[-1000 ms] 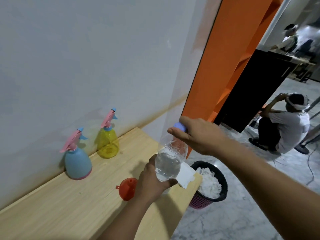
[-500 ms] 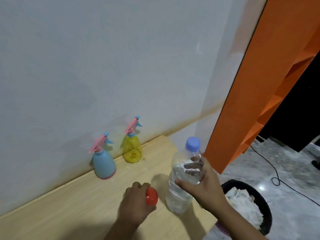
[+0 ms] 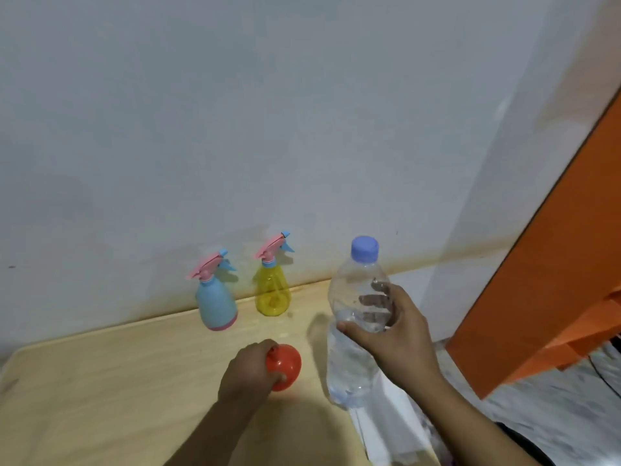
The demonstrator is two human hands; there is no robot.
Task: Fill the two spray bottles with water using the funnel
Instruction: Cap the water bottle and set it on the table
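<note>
Head view: a person's two bare forearms reach forward over a light wooden counter (image 3: 100,391) set against a pale wall (image 3: 268,112).
White paper (image 3: 386,428): nearest, lying at the counter's right edge, partly under the right forearm.
Left hand (image 3: 250,371): fingers curled over an orange funnel (image 3: 285,364), which sits low at the counter surface (whether it is lifted cannot be told).
Right hand (image 3: 400,334): fingers wrapped around the middle of a clear water bottle (image 3: 353,358), thumb on the near side.
Water bottle: upright, base on the counter just right of the funnel, lilac cap (image 3: 364,248) on, water visible inside.
Blue spray bottle (image 3: 215,304): upright near the wall, pink trigger head on.
Yellow spray bottle (image 3: 272,290): upright just to the right of the blue one, apart from it, pink trigger head on.
Orange panel (image 3: 554,264): rises at the far right, beyond the counter's end.
</note>
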